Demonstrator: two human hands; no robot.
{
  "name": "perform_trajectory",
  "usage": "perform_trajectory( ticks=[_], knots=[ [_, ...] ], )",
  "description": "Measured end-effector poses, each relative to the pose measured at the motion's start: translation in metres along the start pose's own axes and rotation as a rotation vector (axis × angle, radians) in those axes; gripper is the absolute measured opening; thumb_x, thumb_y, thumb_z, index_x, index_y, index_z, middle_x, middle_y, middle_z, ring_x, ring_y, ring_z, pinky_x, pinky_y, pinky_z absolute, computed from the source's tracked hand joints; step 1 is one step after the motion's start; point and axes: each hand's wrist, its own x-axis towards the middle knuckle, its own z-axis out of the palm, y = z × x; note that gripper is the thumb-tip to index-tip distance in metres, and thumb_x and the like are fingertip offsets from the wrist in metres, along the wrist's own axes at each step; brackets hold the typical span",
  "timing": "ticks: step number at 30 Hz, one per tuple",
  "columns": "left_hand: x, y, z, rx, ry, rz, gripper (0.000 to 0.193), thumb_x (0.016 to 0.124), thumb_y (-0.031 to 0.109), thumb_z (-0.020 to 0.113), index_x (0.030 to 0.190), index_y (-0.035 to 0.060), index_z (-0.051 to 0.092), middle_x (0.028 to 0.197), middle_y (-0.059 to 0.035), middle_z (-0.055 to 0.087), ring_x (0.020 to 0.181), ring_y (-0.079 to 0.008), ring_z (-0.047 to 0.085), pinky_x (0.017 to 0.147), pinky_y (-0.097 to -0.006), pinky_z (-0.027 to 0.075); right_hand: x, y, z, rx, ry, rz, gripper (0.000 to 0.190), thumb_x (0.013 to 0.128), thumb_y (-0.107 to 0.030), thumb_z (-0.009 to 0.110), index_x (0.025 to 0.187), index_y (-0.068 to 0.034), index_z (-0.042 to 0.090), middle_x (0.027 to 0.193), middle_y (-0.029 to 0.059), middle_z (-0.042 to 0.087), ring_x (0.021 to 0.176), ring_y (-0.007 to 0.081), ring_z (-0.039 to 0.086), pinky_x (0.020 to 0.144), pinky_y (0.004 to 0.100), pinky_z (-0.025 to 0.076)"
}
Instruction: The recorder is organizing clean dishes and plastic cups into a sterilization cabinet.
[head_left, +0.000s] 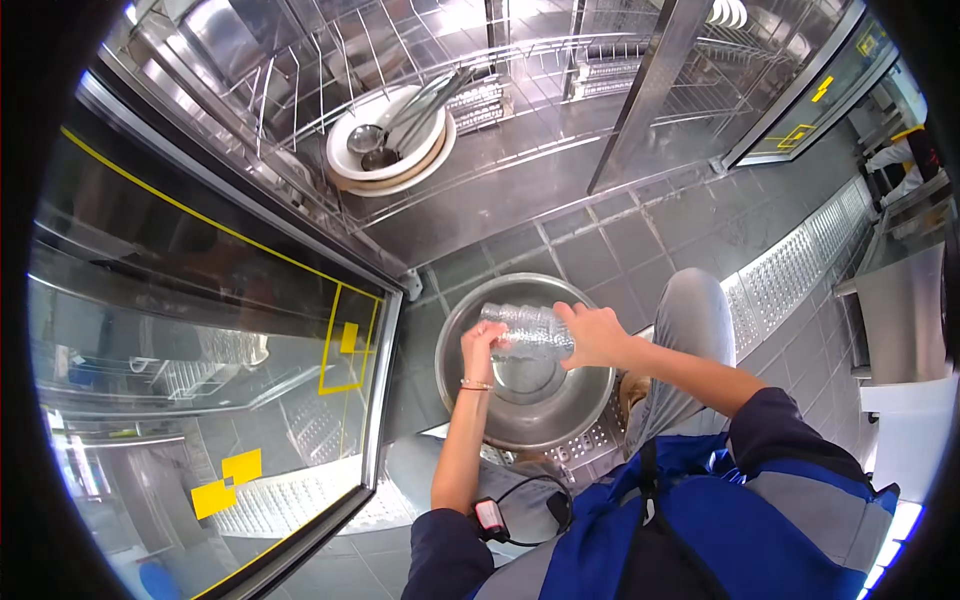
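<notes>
Both hands are over a large round stainless steel basin (555, 424) on the tiled floor. Between them they hold a few clear, textured plastic or glass vessels (529, 326), lying sideways over the basin; their exact kind and number cannot be told. My left hand (484, 345) has its fingers closed on the left part of these vessels, at their lower side. My right hand (596, 334) grips their right end with the thumb and fingers spread around it. The basin's visible bottom is bare metal.
An opened glass cabinet door (382, 390) stands at the left. In the cabinet, ladles (367, 139) lie on stacked white plates (337, 154), below wire racks (562, 49). Perforated metal drain covers (787, 255) run along the floor. Another person (911, 161) is at the far right.
</notes>
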Motion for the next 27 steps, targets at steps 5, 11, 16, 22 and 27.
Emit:
perform_trajectory(
  ticks=[5, 11, 16, 22, 27],
  knots=[
    [-0.020, 0.036, 0.018, 0.397, 0.032, 0.168, 0.014, 0.072, 0.018, 0.063, 0.069, 0.0044, 0.061, 0.057, -0.0022, 0.058, 0.053, -0.0124, 0.057, 0.051, -0.0259, 0.043, -0.016, -0.001, 0.042, 0.263, 0.190, 0.025, 0.085, 0.053, -0.037, 0.075, 0.120, -0.007, 0.033, 0.105, 0.0195, 0.052, 0.092, 0.0358, 0.056, 0.075, 0.0411, 0.046],
    [-0.071, 0.092, 0.065, 1.133, 0.108, 0.537, 0.016, 0.068, 0.023, 0.065, 0.071, 0.0081, 0.060, 0.059, -0.0102, 0.059, 0.053, -0.0240, 0.059, 0.051, -0.0335, 0.044, -0.017, -0.012, 0.039, 0.610, 0.243, 0.014, 0.092, 0.052, -0.031, 0.078, 0.125, -0.005, 0.027, 0.114, 0.0213, 0.048, 0.102, 0.0375, 0.051, 0.086, 0.0402, 0.041],
    [-0.105, 0.122, 0.091, 1.339, 0.113, 0.844, 0.018, 0.068, 0.016, 0.066, 0.079, 0.0068, 0.055, 0.060, -0.0062, 0.058, 0.050, -0.0232, 0.056, 0.051, -0.0317, 0.043, -0.015, -0.025, 0.026, 0.707, 0.330, -0.047, 0.091, 0.051, -0.029, 0.079, 0.123, -0.004, 0.028, 0.113, 0.0211, 0.049, 0.101, 0.0367, 0.052, 0.086, 0.0396, 0.042],
    [-0.131, 0.160, 0.114, 1.329, 0.024, 1.058, 0.020, 0.067, 0.011, 0.067, 0.082, 0.0050, 0.054, 0.056, -0.0045, 0.053, 0.047, -0.0194, 0.052, 0.047, -0.0294, 0.038, -0.016, -0.035, 0.006, 0.854, 0.475, -0.136, 0.088, 0.054, -0.027, 0.079, 0.122, -0.004, 0.028, 0.105, 0.0209, 0.053, 0.093, 0.0343, 0.057, 0.078, 0.0386, 0.046],
    [-0.139, 0.210, 0.130, 1.418, -0.017, 1.205, 0.020, 0.069, 0.011, 0.066, 0.083, 0.0047, 0.053, 0.055, -0.0042, 0.052, 0.047, -0.0196, 0.051, 0.046, -0.0302, 0.036, 0.000, -0.055, -0.005, 0.674, 0.658, -0.242, 0.091, 0.053, -0.026, 0.081, 0.123, -0.005, 0.027, 0.103, 0.0208, 0.055, 0.091, 0.0321, 0.059, 0.076, 0.0373, 0.047]
  ],
)
